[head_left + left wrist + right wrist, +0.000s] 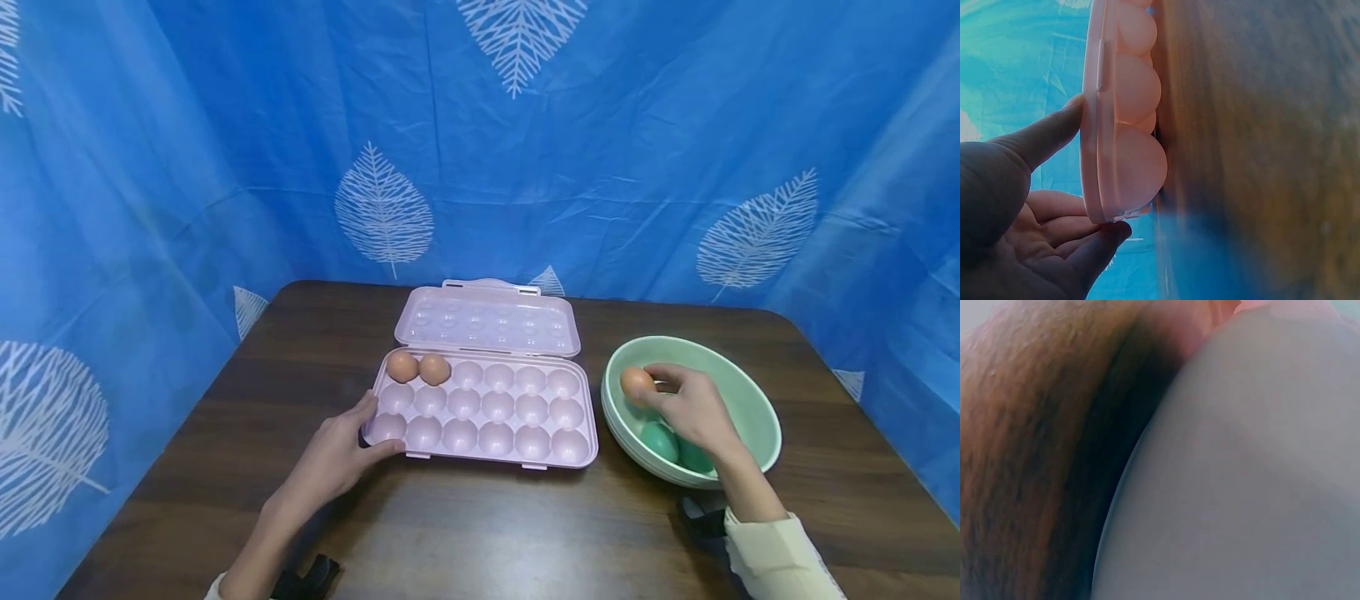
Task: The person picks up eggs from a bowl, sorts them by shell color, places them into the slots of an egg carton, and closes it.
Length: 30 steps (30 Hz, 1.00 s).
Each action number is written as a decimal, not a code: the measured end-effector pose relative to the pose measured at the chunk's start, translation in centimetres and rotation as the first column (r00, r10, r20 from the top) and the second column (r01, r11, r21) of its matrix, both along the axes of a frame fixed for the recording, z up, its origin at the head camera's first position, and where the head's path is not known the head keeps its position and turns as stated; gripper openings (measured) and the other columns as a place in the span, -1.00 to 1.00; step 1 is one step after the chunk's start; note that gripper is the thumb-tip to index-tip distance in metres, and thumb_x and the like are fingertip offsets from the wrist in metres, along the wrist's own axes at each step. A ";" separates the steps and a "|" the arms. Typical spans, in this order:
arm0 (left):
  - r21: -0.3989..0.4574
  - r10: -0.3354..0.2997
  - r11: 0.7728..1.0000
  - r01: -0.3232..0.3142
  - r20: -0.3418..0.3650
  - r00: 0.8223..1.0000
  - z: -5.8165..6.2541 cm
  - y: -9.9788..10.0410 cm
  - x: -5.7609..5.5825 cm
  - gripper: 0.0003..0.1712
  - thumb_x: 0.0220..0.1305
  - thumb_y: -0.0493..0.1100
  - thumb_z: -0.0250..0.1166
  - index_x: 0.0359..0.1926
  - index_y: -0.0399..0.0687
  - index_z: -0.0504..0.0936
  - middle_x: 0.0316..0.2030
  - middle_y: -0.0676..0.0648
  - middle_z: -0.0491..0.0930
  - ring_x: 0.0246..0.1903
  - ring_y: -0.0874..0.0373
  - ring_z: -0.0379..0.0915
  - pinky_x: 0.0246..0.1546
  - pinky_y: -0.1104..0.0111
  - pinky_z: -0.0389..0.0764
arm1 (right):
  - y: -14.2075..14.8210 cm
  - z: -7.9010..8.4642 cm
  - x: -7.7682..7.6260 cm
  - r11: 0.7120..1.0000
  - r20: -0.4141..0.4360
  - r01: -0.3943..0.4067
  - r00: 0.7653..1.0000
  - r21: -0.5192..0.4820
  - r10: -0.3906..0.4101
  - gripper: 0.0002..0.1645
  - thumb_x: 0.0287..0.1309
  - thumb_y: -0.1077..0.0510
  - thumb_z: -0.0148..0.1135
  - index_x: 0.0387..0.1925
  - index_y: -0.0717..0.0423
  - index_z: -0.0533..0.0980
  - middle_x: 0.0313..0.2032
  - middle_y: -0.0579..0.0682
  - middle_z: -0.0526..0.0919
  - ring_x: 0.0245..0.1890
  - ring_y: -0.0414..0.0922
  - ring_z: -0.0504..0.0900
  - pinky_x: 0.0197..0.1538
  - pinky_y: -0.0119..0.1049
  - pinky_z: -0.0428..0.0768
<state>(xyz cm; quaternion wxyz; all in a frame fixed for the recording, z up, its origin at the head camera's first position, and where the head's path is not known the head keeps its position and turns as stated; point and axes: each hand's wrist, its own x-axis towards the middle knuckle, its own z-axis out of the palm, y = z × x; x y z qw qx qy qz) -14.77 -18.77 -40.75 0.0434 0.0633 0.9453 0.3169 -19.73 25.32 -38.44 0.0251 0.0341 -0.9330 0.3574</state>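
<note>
A lilac plastic egg tray (480,417) lies open on the table, its hinged lid (487,323) folded back. Two brown eggs (418,367) sit side by side in the back row, at the left end; the other cups hold nothing. My left hand (341,446) grips the tray's front left corner, thumb along the front edge and fingers at the left end. In the left wrist view the left hand (1041,212) holds that same corner. Over the green bowl (742,400), my right hand (693,404) pinches a brown egg (636,382) between thumb and fingers.
Rounded green things (660,442) lie inside the bowl, partly below the right hand. The bowl stands on the dark wooden table (465,533), just right of the tray. A blue curtain (570,183) with white leaf prints hangs behind and beside the table.
</note>
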 end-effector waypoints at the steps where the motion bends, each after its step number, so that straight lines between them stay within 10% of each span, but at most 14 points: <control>1: -0.001 -0.003 1.000 0.003 -0.004 1.000 0.0 0.0 0.0 0.05 -0.02 0.21 0.34 0.29 -0.38 0.15 0.30 -0.31 0.07 0.24 -0.19 0.05 0.12 0.01 0.22 | 0.0 0.0 0.0 1.000 0.002 0.005 1.000 -0.007 -0.005 -0.36 0.09 -0.09 0.25 0.03 0.33 0.45 -0.04 0.27 0.53 -0.05 0.18 0.49 -0.05 0.06 0.43; 30: 0.014 -0.003 1.000 0.003 0.022 1.000 0.3 -0.2 -0.1 0.04 -0.01 0.20 0.34 0.31 -0.36 0.13 0.31 -0.30 0.05 0.26 -0.16 0.02 0.14 0.02 0.20 | 0.4 -1.3 -0.6 0.991 -0.122 0.102 0.986 -0.090 -0.112 -0.29 0.00 -0.34 0.17 0.04 0.06 0.48 -0.11 0.01 0.59 -0.12 -0.06 0.55 -0.27 -0.25 0.50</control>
